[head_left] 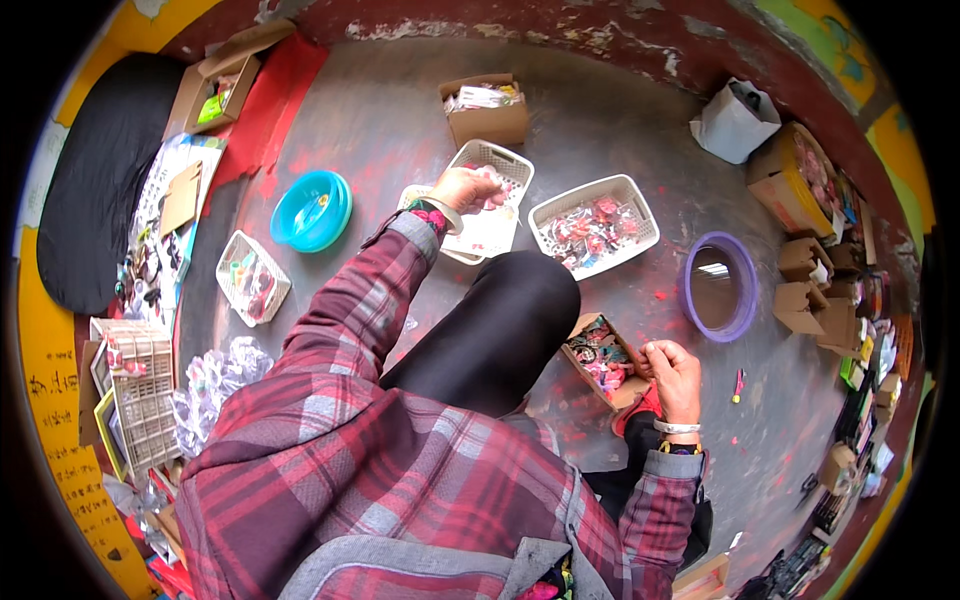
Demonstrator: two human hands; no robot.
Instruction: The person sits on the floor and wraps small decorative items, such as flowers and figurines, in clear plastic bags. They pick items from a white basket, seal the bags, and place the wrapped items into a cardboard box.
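Note:
My left hand (468, 190) is over a white plastic basket (517, 158); its fingers are curled, and whatever they may hold is too small to make out. White cards or papers lie in that basket, which overlaps another pale basket. Beside the cardboard box (640, 388) of small colourful pieces (604, 357), my right hand (675, 378) is raised with thumb and fingers pinched together. Nothing nameable shows between those fingertips. To the right of my knee stands a second white basket (645, 205), full of red and pink wrapped trinkets (597, 228).
A purple basin (690, 290) of liquid stands at the right, teal bowls (338, 222) at the left. Ahead is a cardboard box (490, 125) of packets. A small white basket (275, 272) sits left. Boxes line the right wall; a small pink-and-yellow tool (739, 386) lies on the floor.

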